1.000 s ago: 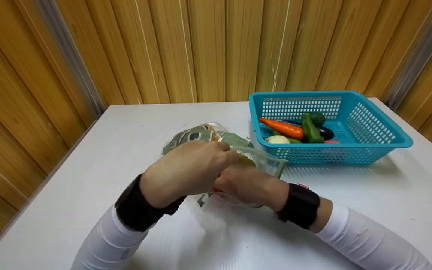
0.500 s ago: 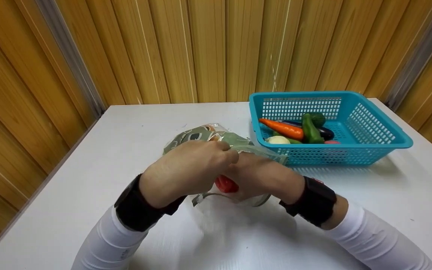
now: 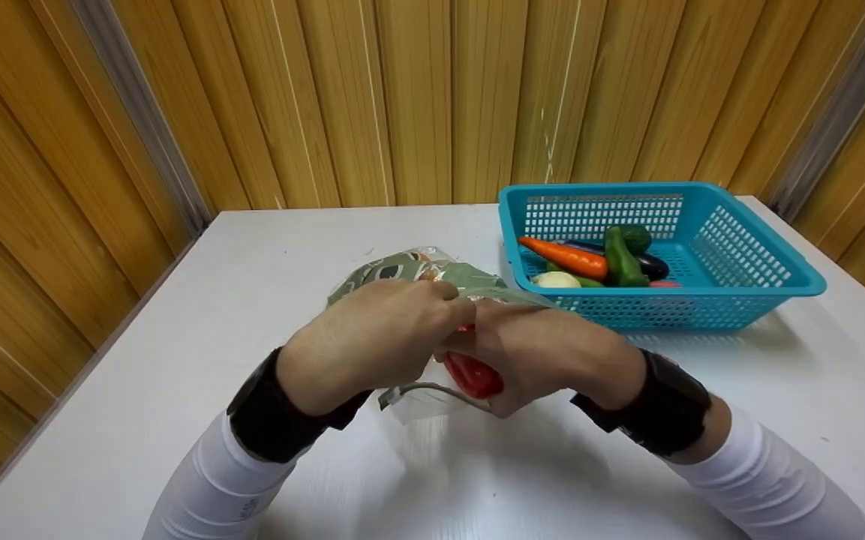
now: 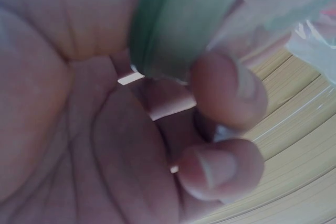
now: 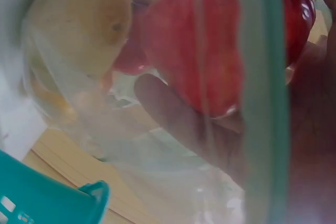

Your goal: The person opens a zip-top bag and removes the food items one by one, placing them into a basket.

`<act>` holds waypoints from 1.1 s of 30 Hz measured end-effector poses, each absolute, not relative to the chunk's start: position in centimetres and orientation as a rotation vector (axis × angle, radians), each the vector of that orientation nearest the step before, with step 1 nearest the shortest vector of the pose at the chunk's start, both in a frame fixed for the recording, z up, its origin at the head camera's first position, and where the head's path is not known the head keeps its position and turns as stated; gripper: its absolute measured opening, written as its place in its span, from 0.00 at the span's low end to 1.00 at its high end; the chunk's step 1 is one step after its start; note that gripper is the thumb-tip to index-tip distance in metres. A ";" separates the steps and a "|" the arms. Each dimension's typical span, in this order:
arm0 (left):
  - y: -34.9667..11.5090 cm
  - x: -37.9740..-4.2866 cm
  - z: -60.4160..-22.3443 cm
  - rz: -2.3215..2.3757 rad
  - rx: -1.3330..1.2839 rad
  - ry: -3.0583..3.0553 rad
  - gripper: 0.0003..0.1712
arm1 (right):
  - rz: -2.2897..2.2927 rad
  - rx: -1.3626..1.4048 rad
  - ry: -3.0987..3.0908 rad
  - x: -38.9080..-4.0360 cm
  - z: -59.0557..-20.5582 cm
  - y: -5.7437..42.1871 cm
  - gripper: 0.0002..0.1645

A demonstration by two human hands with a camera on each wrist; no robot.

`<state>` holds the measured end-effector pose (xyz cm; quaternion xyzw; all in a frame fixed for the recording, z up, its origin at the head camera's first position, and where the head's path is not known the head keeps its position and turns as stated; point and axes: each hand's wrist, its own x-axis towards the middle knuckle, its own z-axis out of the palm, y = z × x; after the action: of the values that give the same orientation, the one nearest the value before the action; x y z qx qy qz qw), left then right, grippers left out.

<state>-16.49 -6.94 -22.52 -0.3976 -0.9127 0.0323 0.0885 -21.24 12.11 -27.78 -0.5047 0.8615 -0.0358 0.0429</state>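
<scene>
A clear zip bag (image 3: 394, 270) with green print and a green zip edge stands on the white table in the head view. My left hand (image 3: 387, 326) pinches its rim; the left wrist view shows the green zip strip (image 4: 173, 30) between thumb and fingers. My right hand (image 3: 545, 349) is at the bag's mouth, with fingers curled round a glossy red bell pepper (image 3: 475, 376). In the right wrist view, the pepper (image 5: 194, 45) shows partly through the clear plastic. Beside it in the bag lies a pale yellowish, rounded item (image 5: 79, 24); other contents are blurred.
A turquoise basket (image 3: 687, 291) stands at the back right, near the bag. It holds a carrot (image 3: 567, 257), a green pepper (image 3: 622, 259), an eggplant (image 3: 653, 266) and other vegetables. Wood-look panels (image 3: 417, 97) rise behind the table.
My right hand has drawn back to the right and toward me, bringing the red bell pepper more into sight at the bag's mouth. My left hand has stayed almost still on the rim.
</scene>
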 end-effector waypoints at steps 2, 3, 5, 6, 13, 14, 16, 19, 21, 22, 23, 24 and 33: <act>-7.0 -16.5 -22.5 0.086 -1.181 -2.718 0.13 | -0.085 -1.549 2.643 -20.9 -27.5 12.2 0.42; -7.0 -16.5 -22.5 0.084 -1.181 -2.724 0.14 | -0.077 -1.536 2.645 -20.7 -27.4 12.3 0.42; -6.9 -16.6 -22.5 0.087 -1.179 -2.733 0.16 | -0.071 -1.499 2.650 -20.4 -27.1 12.5 0.42; -6.9 -16.6 -22.5 0.087 -1.179 -2.737 0.18 | -0.069 -1.486 2.653 -20.3 -27.0 12.6 0.41; -6.8 -16.7 -22.3 0.108 -1.152 -2.783 0.28 | -0.102 -1.446 2.662 -19.6 -26.0 13.3 0.42; -6.7 -16.7 -22.3 0.112 -1.149 -2.789 0.28 | -0.105 -1.454 2.667 -19.5 -25.8 13.5 0.42; -6.7 -16.8 -22.3 0.122 -1.150 -2.797 0.29 | -0.118 -1.473 2.670 -19.2 -25.4 13.8 0.41; -6.7 -16.8 -22.3 0.132 -1.156 -2.788 0.26 | -0.139 -1.531 2.697 -18.6 -24.8 14.4 0.41; -6.7 -16.8 -22.4 0.135 -1.164 -2.769 0.22 | -0.162 -1.589 2.728 -18.3 -24.5 14.7 0.41; -6.8 -16.8 -22.4 0.134 -1.167 -2.756 0.21 | -0.179 -1.626 2.738 -18.1 -24.4 14.8 0.40; -6.8 -16.8 -22.4 0.131 -1.170 -2.742 0.19 | -0.200 -1.662 2.744 -17.9 -24.3 14.9 0.40; -6.9 -16.8 -22.5 0.130 -1.175 -2.726 0.18 | -0.221 -1.698 2.750 -17.8 -24.2 15.0 0.40; -7.0 -16.7 -22.5 0.138 -1.177 -2.709 0.14 | -0.292 -1.813 2.803 -16.6 -23.1 15.6 0.41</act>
<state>-16.70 -6.98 -22.52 -0.3963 -0.9123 0.0464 0.0923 -16.59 15.57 -23.11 -0.5381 0.8319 -0.0867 -0.1044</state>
